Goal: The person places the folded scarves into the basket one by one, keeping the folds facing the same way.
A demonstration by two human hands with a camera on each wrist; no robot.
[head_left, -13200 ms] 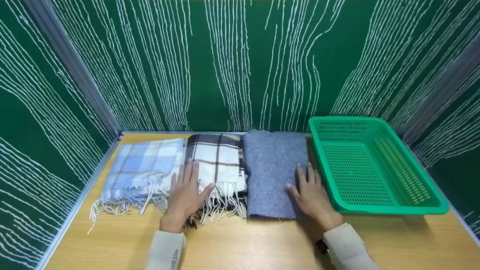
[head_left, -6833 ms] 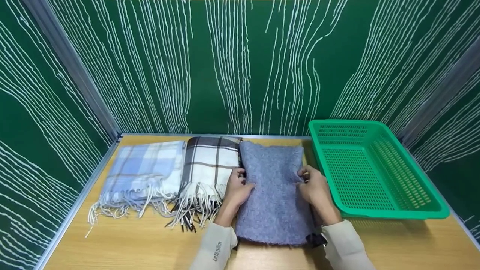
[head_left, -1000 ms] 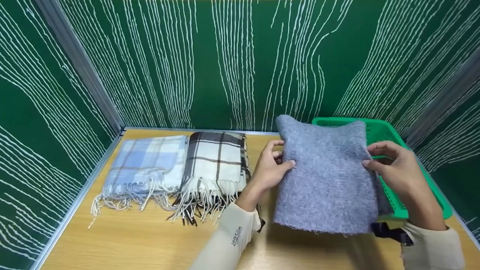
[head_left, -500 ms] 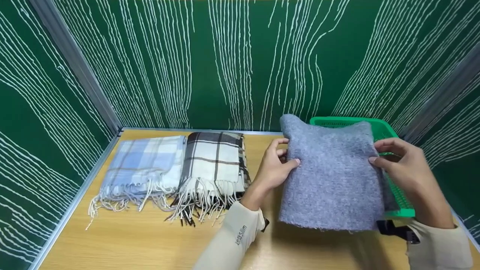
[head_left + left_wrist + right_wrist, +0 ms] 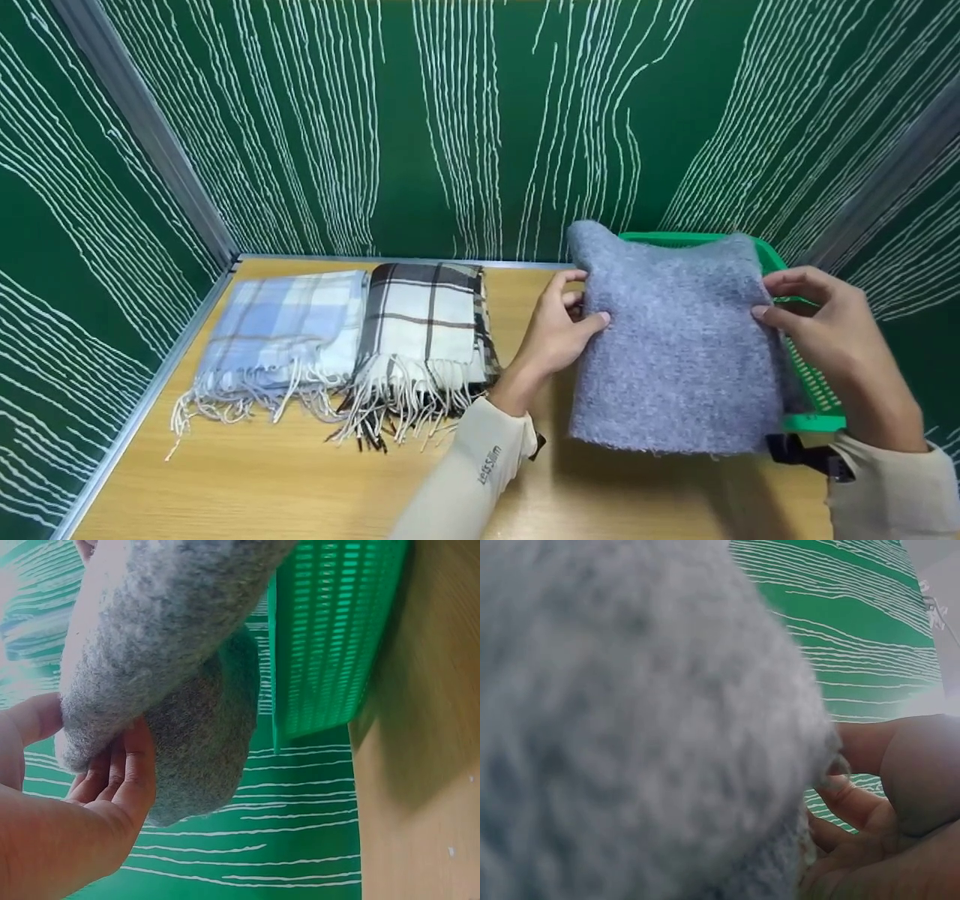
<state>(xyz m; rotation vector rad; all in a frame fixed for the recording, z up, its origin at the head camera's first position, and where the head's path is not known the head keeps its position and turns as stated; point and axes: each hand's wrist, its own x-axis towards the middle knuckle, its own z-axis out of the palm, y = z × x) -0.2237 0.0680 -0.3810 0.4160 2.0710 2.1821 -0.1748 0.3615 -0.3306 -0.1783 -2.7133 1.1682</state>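
A folded grey woollen scarf (image 5: 679, 352) hangs above the table, in front of the green basket (image 5: 817, 421) and covering most of it. My left hand (image 5: 553, 330) pinches its left edge, thumb on the near face and fingers behind. On the opposite edge my right hand (image 5: 840, 330) grips it the same way. In the left wrist view the scarf (image 5: 150, 630) droops in a fold between thumb and curled fingers, with the basket wall (image 5: 330, 637) beyond. Blurred scarf (image 5: 645, 712) fills much of the right wrist view, where the right hand (image 5: 885, 802) holds its edge.
Left of the hands lie a folded white and dark brown checked scarf (image 5: 427, 322) and a folded light blue checked scarf (image 5: 281, 322), fringes towards me. Green panels (image 5: 465, 135) with white lines enclose the wooden table (image 5: 300, 487) behind and at the sides.
Earlier the grey scarf lay flat on the table between the checked scarf and the basket. It has been lifted in both hands; over the last second it moves slightly right and up.
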